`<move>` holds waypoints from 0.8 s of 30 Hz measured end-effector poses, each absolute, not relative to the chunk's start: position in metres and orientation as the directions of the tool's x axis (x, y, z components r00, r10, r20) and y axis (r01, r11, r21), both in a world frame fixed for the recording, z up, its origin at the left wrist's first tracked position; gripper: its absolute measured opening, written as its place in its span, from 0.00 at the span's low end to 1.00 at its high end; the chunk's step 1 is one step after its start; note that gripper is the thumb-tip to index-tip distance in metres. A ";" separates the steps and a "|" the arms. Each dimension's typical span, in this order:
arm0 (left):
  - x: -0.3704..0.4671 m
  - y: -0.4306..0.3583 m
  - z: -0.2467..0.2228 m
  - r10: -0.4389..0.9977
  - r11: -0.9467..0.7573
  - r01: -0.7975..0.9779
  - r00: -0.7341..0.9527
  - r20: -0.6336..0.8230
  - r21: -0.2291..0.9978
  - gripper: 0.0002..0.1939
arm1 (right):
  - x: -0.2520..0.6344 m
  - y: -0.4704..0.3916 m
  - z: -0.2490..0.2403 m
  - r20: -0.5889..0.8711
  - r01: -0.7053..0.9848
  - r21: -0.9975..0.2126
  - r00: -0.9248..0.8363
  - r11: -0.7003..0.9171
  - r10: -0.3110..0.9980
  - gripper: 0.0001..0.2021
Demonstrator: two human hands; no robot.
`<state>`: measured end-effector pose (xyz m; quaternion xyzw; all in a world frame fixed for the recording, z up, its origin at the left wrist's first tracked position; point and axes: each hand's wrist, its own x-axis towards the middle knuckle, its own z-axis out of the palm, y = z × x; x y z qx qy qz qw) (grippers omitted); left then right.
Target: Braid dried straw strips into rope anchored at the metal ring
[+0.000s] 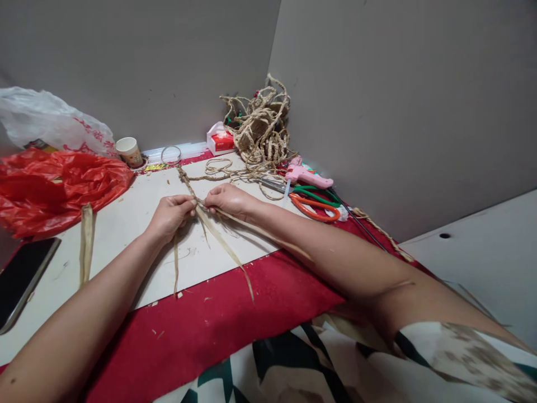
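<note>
A braid of dried straw (188,185) lies on the white board, its loose strands spreading toward me. My left hand (171,215) is closed in a pinch on the strands at the braid's lower end. Close beside it, my right hand (226,200) pinches straw at the same spot, thumb and fingers together. One long pale strand (226,246) hangs from between the hands past the board's front edge. A thinner strand (176,266) drops below my left hand, and another runs along under my right forearm.
A heap of braided straw rope (266,129) fills the back corner. Near it are a pink glue gun (308,173), scissors with orange and green handles (316,204) and a tissue pack (220,140). On the left are a paper cup (129,153), red plastic bag (62,187) and phone (25,280).
</note>
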<state>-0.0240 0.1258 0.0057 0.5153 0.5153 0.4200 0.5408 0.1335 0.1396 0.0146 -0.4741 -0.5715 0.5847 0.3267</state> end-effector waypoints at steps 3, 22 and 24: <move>-0.023 0.125 0.004 0.989 0.082 0.103 0.114 -0.094 0.991 0.07 | 0.127 0.134 0.013 -0.166 0.140 -0.982 -0.311 -0.128 0.936 0.08; -0.020 0.114 0.010 0.985 0.144 -0.123 0.118 -0.129 0.982 0.08 | 0.098 0.115 0.007 0.253 0.794 -0.515 -0.219 0.323 0.942 0.09; -0.020 0.113 0.010 0.983 0.160 -0.136 0.114 -0.145 0.978 0.06 | 0.100 0.112 0.012 0.233 0.795 -0.497 -0.263 0.348 0.936 0.09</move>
